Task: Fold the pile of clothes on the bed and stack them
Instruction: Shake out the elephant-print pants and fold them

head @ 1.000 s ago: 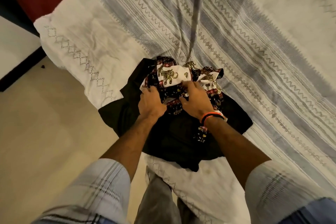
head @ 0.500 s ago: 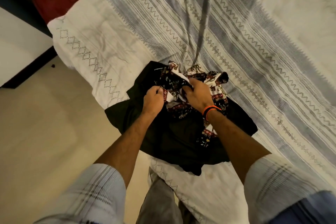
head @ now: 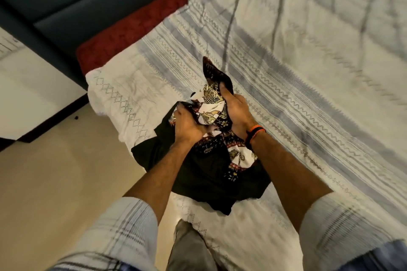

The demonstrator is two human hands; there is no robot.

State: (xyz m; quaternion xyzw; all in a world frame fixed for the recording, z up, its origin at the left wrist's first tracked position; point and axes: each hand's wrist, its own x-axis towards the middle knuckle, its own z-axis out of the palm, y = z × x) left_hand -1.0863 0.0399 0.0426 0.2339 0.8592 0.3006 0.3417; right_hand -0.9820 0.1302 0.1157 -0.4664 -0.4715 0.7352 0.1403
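Patterned cloth [head: 212, 103], white with dark borders, is bunching between both hands above a black garment [head: 198, 174] on the striped bedsheet [head: 297, 94]. Left hand [head: 187, 126] is gripping it with curled fingers. Right hand [head: 236, 112] is clamping it too, one dark corner sticking up beyond its fingertips.

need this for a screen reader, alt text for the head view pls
Both hands, left hand and right hand, grip a bunched elephant-print patterned garment above a crumpled black garment, at the edge of a bed with a white, grey-striped bedsheet.
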